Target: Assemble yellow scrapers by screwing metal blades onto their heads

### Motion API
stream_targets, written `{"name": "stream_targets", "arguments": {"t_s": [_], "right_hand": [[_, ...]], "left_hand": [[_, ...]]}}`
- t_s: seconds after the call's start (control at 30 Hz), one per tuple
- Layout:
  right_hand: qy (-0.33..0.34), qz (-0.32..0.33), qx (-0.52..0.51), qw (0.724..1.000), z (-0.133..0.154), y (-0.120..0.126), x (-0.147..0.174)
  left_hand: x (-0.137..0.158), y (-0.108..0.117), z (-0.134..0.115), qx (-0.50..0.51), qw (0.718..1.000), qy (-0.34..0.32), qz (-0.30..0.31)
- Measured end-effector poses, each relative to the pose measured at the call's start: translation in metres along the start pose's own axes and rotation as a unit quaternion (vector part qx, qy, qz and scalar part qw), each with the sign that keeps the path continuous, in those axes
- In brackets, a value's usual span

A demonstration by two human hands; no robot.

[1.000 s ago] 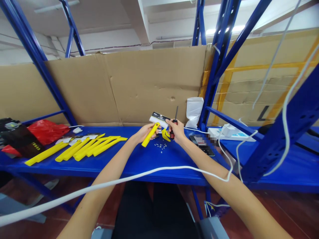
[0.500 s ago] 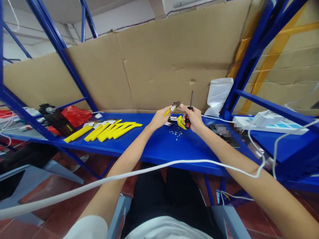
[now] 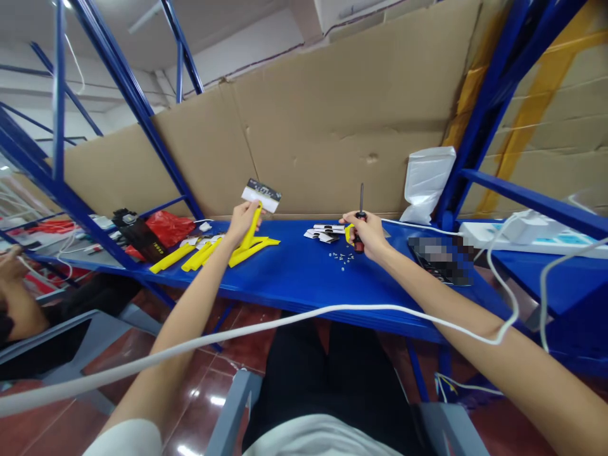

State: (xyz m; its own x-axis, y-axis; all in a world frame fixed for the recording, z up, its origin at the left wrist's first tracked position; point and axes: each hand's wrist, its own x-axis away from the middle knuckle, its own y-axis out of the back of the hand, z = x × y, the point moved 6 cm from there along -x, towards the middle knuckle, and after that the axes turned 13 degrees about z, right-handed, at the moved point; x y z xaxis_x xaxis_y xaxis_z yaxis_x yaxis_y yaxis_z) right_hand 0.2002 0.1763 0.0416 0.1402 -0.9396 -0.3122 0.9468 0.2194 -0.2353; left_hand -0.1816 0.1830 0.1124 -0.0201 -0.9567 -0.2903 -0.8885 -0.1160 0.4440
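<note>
My left hand (image 3: 242, 221) is closed on a yellow tube-like piece (image 3: 253, 231), with a black-and-white card (image 3: 263, 196) at its upper end. It is above the right end of a row of similar yellow pieces (image 3: 204, 254) lying on the blue table. In my right hand (image 3: 373, 234) a screwdriver (image 3: 361, 199) is gripped, its shaft pointing up and its dark red handle in the palm. Something yellow (image 3: 350, 234) shows by the fingers of that hand; what it is I cannot make out. Several tiny pale bits (image 3: 342, 258) lie in front, near small black-and-white folded pieces (image 3: 325, 232).
A black box (image 3: 142, 237) and a red plastic bag (image 3: 164, 225) are at the left. White power strips (image 3: 536, 237) and a dark package (image 3: 439, 261) lie at the right. A white cable (image 3: 285, 315) crosses before me. Another person's arm (image 3: 21, 297) shows far left.
My left hand has moved left, away from my right hand, and now holds up a yellow piece with a card above the row. My right hand still holds the screwdriver. The view has shifted slightly.
</note>
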Motion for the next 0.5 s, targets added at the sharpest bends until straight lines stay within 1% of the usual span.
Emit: {"name": "stream_targets", "arguments": {"t_s": [0.03,0.1,0.17,0.2,0.27,0.33,0.4,0.5], "right_hand": [[-0.003,0.008,0.002,1.000,0.000,-0.002,0.001],[-0.009,0.018,0.008,1.000,-0.001,-0.004,0.002],[-0.009,0.019,0.013,1.000,-0.001,-0.004,0.002],[-0.007,0.019,0.016,1.000,-0.001,-0.004,0.002],[-0.006,0.019,0.024,1.000,-0.002,-0.004,0.002],[-0.009,0.023,0.035,0.999,-0.003,-0.004,0.002],[-0.011,0.026,0.043,0.999,-0.004,-0.004,0.003],[-0.013,0.029,0.057,0.998,-0.004,-0.005,0.005]], "left_hand": [[0.005,0.021,0.009,-0.046,0.998,0.051,0.000],[0.015,0.060,0.023,-0.085,0.991,0.103,-0.012],[0.026,0.089,0.038,-0.119,0.982,0.147,-0.022],[0.032,0.100,0.045,-0.137,0.976,0.169,-0.025],[0.042,0.115,0.060,-0.177,0.961,0.211,-0.025],[0.048,0.123,0.072,-0.218,0.944,0.247,-0.015],[0.049,0.128,0.081,-0.262,0.926,0.271,-0.005],[0.044,0.130,0.086,-0.341,0.896,0.283,-0.005]]}}
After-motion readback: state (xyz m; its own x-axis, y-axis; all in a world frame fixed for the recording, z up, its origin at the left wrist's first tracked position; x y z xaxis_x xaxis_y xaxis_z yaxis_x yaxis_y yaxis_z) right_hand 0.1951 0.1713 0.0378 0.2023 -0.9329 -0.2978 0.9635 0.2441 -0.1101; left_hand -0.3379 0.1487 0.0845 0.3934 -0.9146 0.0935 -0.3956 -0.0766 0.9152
